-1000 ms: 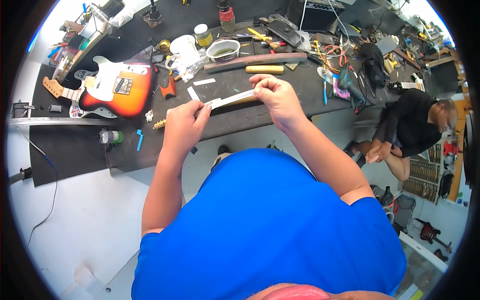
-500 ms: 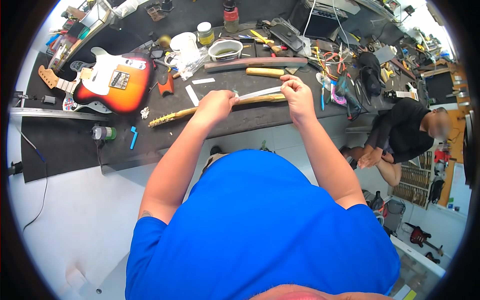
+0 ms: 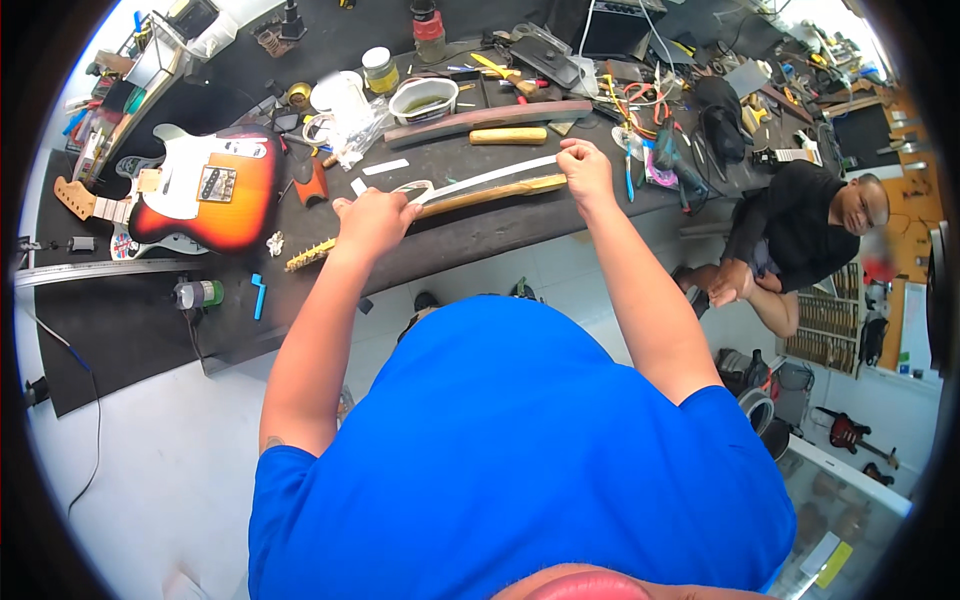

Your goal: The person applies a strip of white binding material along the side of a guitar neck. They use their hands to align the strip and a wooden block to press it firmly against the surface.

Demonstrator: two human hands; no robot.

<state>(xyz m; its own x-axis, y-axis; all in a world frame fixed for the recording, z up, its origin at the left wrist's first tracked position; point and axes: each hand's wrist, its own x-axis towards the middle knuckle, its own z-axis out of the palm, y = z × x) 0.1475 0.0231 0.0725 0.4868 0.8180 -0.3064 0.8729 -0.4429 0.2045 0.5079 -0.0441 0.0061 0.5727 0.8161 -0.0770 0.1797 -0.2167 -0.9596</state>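
A long strip of white tape (image 3: 490, 182) stretches between my hands, just above and along a wooden guitar neck (image 3: 490, 196). The neck lies near the front edge of the bench, its headstock with tuners (image 3: 310, 254) at the left. My right hand (image 3: 586, 172) is closed in a pinch on the strip's right end, near the neck's right end. My left hand (image 3: 376, 222) is closed over the neck's left part and grips the other end. A loop of the tape (image 3: 418, 187) shows beside its fingers. What lies under the left palm is hidden.
Left on the dark bench (image 3: 450, 240) lies a sunburst electric guitar (image 3: 215, 190). Beyond the neck are a wooden-handled piece (image 3: 508, 135), a long dark beam (image 3: 490, 122) and a tub of liquid (image 3: 423, 98). Tools crowd the right. Another person (image 3: 800, 230) sits at the right.
My left hand has moved left, away from my right hand. The stretch of tape between them is longer, and a loop shows by the left fingers. My view has shifted slightly.
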